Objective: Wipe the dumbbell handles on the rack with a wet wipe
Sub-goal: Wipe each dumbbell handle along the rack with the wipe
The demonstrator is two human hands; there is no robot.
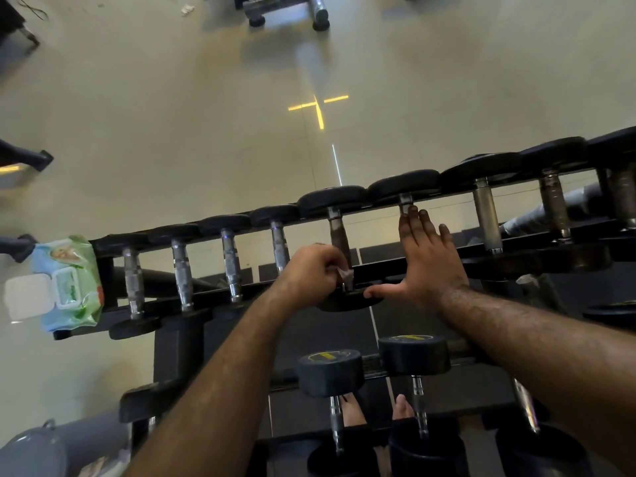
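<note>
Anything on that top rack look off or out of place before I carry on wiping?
Two things. The wet wipe pack sits at the rack's left end with its lid flipped open, so the wipes may dry out. The handle the left hand is wiping looks brown, unlike its silvery neighbours.

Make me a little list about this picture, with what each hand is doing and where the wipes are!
place: gym floor, top row of a black dumbbell rack
left hand: curled around a wet wipe, at the near end of a dark dumbbell handle
right hand: open, fingers straight, lying flat over the next dumbbell to the right
wipes pack: green and blue, lid open, on the rack's left end
other handles: a row of shiny metal ones on both sides
lower row: more dumbbells, closer to the camera
</note>
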